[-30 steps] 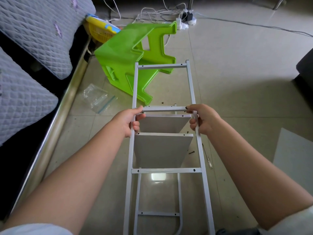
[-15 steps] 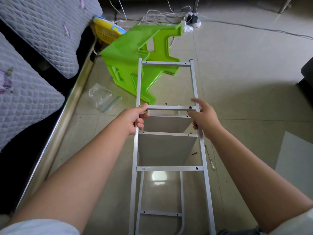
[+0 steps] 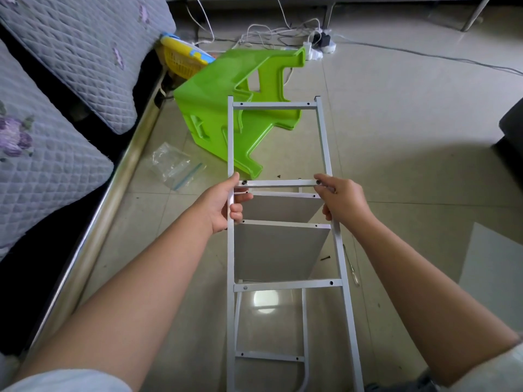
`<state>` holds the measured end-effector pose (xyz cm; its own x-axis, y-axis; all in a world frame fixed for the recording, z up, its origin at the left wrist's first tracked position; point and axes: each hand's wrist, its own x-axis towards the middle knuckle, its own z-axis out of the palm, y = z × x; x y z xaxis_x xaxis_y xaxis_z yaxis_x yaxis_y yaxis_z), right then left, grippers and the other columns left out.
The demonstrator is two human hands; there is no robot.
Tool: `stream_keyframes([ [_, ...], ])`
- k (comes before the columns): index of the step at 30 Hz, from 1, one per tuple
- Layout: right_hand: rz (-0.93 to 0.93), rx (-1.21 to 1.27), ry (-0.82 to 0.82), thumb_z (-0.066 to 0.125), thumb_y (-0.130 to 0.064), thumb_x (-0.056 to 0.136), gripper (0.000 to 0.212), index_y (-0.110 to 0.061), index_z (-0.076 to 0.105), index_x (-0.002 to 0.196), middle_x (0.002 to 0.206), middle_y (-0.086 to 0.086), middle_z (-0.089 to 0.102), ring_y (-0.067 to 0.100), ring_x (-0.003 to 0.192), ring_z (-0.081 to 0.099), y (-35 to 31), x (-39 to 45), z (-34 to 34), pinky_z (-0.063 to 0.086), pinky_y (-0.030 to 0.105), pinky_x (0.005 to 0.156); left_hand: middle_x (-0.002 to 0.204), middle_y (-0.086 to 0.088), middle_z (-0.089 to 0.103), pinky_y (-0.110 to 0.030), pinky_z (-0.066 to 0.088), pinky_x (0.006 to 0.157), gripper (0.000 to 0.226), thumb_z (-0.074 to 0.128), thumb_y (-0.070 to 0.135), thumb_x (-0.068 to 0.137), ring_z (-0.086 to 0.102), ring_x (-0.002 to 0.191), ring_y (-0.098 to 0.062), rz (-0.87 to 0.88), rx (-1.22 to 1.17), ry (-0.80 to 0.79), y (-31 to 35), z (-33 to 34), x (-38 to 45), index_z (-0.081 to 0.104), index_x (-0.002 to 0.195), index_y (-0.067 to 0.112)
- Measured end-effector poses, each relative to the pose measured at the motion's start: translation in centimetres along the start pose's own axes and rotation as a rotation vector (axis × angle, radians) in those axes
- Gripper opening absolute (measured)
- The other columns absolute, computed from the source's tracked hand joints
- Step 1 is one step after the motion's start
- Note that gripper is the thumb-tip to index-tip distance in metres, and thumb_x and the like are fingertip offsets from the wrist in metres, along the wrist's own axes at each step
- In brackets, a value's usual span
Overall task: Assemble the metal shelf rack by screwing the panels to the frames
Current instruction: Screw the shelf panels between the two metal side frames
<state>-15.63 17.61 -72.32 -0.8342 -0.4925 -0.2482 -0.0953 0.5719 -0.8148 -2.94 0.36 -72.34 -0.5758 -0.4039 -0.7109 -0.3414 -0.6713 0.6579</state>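
- Left hand [image 3: 223, 205] curls round the frame [image 3: 230, 142] on its left rail; right hand [image 3: 343, 200] grips the right rail, both by the crossbar [image 3: 280, 183].
- Panels [image 3: 278, 250] stand beneath, over the floor [image 3: 410, 137].
- Line crossbar holes over the panel's before fetching the screwdriver [image 3: 352, 271].

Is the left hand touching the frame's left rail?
Touching. The head view shows the left hand wrapped round the frame rail, fingers curled inside.
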Motion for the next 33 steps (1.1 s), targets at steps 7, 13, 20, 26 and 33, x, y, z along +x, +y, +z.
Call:
stream_keyframes([
  [7, 0.023, -0.062, -0.010, 0.043, -0.013, 0.096, 0.035, -0.014, 0.054, 0.130, 0.100, 0.008, 0.060, 0.015, 0.046, 0.046, -0.2, 0.0, 0.6, 0.043, 0.011, 0.039, 0.066, 0.000, 0.051, -0.009, 0.015, 0.032, 0.025, 0.060, 0.035, 0.088, 0.024, 0.026, -0.002, 0.027, 0.137, 0.082, -0.4, 0.4, -0.2, 0.051, 0.073, 0.017],
  [13, 0.010, -0.045, 0.003, 0.043, -0.013, 0.097, 0.035, -0.014, 0.053, 0.130, 0.112, 0.010, 0.062, 0.013, 0.047, 0.046, -0.7, -0.1, 0.5, 0.045, 0.014, 0.041, 0.073, -0.003, 0.053, -0.011, 0.022, 0.032, 0.024, 0.064, 0.021, 0.086, 0.039, 0.032, -0.006, 0.227, 0.190, 0.290, -0.7, 1.0, 0.0, 0.043, 0.096, 0.014],
  [20, 0.016, -0.027, -0.014, 0.043, -0.013, 0.097, 0.035, -0.014, 0.052, 0.131, 0.110, 0.013, 0.062, 0.014, 0.048, 0.045, -1.2, -0.4, 0.3, 0.047, 0.019, 0.047, 0.088, -0.014, 0.058, -0.029, 0.040, 0.057, 0.014, 0.048, 0.020, 0.095, 0.061, 0.072, -0.029, 0.754, 0.784, 0.451, -2.4, 0.7, 0.6, 0.050, 0.081, 0.017],
  [26, -0.017, -0.041, -0.014, 0.042, -0.011, 0.097, 0.035, -0.013, 0.052, 0.131, 0.114, 0.011, 0.061, 0.014, 0.046, 0.043, -2.0, -0.9, -0.1, 0.045, 0.021, 0.049, 0.099, -0.022, 0.058, -0.037, 0.034, 0.063, 0.026, 0.029, 0.021, 0.101, 0.056, 0.086, -0.040, 0.800, 1.362, 0.546, -1.7, 0.7, -0.1, 0.045, 0.106, 0.001],
  [33, 0.018, 0.010, 0.014, 0.041, -0.011, 0.096, 0.031, -0.012, 0.059, 0.120, 0.093, 0.009, 0.061, 0.013, 0.050, 0.039, -2.7, -1.0, -0.9, 0.039, 0.025, 0.046, 0.105, -0.021, 0.064, -0.040, 0.040, 0.067, 0.033, 0.020, 0.023, 0.104, 0.061, 0.096, -0.039, 0.739, 1.763, 0.516, 0.7, 2.6, -1.7, 0.036, 0.121, 0.000],
])
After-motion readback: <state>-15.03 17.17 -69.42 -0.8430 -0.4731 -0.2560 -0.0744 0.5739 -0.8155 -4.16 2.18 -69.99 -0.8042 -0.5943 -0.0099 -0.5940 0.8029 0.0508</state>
